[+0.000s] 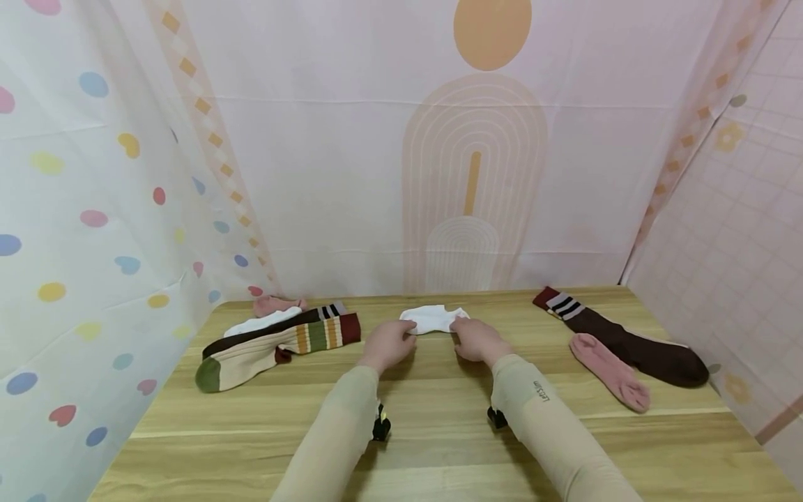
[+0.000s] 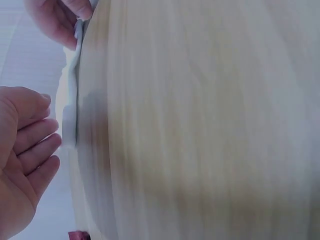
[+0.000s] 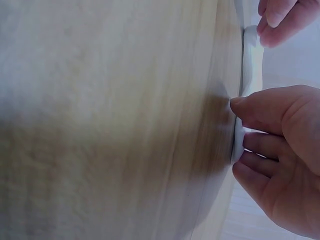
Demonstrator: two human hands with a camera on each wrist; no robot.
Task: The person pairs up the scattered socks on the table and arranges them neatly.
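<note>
A white ankle sock lies flat near the table's back edge, between both hands. My left hand is at its left end; in the left wrist view the left hand's fingers are loosely extended beside the fabric, not curled around it. At the other end, my right hand pinches the sock's edge between thumb and fingers. The right wrist view shows the white fabric running behind the right thumb to the fingertips.
Left on the wooden table lie a pink sock, a white sock, a dark striped sock and a cream sock with green toe. Right lie a dark brown sock, pale fabric peeking beneath, and a pink sock.
</note>
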